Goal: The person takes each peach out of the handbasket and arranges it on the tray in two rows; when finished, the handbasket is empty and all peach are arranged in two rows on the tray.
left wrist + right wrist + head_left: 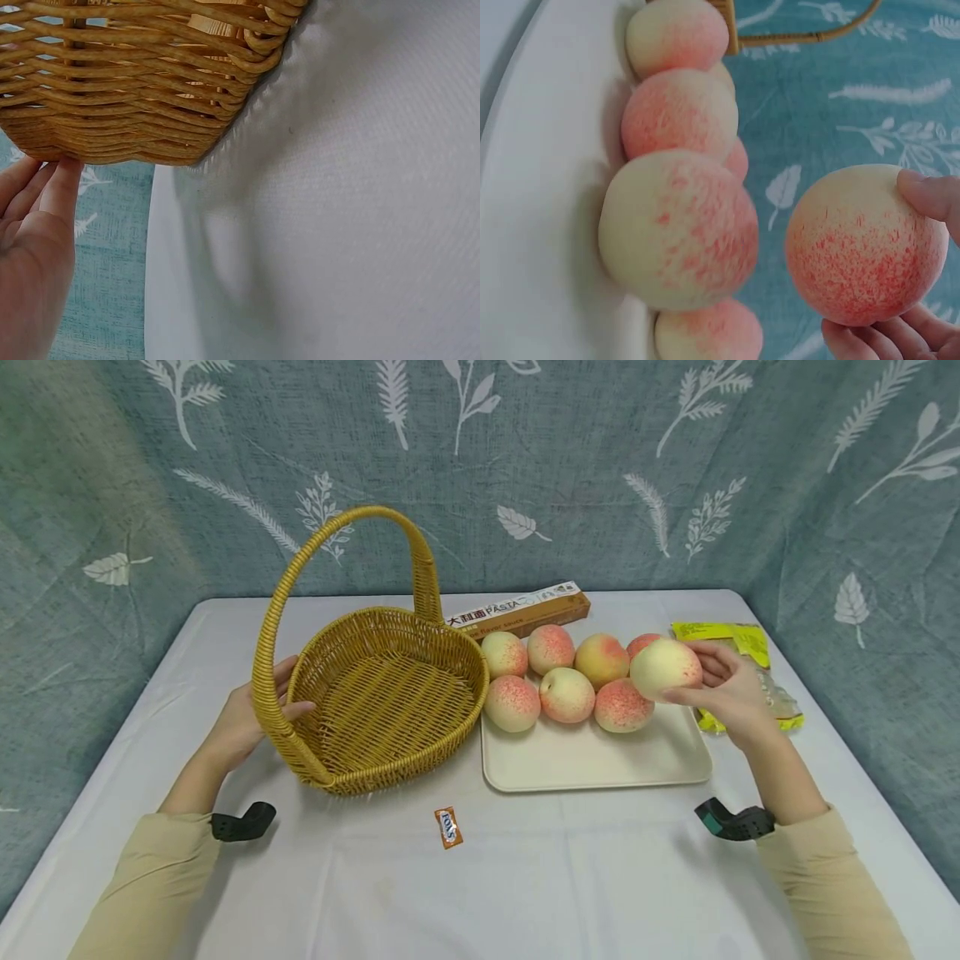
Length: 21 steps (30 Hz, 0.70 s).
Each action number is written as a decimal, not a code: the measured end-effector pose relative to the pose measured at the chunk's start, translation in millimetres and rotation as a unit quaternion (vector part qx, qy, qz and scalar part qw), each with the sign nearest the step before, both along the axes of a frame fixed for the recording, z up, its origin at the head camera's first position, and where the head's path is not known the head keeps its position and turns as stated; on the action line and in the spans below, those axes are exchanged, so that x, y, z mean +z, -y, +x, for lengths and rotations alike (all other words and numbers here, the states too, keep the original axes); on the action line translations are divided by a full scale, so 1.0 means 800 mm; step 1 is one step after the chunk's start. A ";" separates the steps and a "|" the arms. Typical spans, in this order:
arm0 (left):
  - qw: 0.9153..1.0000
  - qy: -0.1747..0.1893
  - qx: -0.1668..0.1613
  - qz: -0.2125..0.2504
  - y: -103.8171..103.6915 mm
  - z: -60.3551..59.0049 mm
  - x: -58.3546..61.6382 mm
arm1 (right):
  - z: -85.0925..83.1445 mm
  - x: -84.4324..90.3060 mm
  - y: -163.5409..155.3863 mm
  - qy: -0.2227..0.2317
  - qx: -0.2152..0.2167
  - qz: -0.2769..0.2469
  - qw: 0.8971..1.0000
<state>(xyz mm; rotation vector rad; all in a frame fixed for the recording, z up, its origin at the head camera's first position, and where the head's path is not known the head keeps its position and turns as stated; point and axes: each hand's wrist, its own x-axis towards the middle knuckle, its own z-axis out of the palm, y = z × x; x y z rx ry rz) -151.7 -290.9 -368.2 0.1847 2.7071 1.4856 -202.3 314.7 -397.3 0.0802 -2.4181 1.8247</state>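
An open-topped wicker basket [378,718] with a tall arched handle [268,635] stands on the table's left half. My left hand [243,720] grips its left rim, thumb over the edge; in the left wrist view, fingers touch the woven wall [127,97]. At the right, my right hand [733,693] holds a pale, red-speckled peach [663,668] between thumb and fingers. The right wrist view shows this peach [866,247] raised apart from the others. Below it lies a cream tray [585,764] bearing several peaches [567,695] grouped toward its back.
Behind the tray lies a long pasta box [525,608], partly covered by peaches. A yellow and clear plastic packet [780,697] lies beyond my right hand. In front, between basket and tray, is a small orange FOX'S sachet [447,827]. A patterned curtain [585,460] hangs behind the table.
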 end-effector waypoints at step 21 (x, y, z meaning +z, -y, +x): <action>1.000 -0.002 0.003 0.009 -0.001 0.001 -0.001 | 0.010 -0.036 -0.044 0.087 -0.092 0.254 0.959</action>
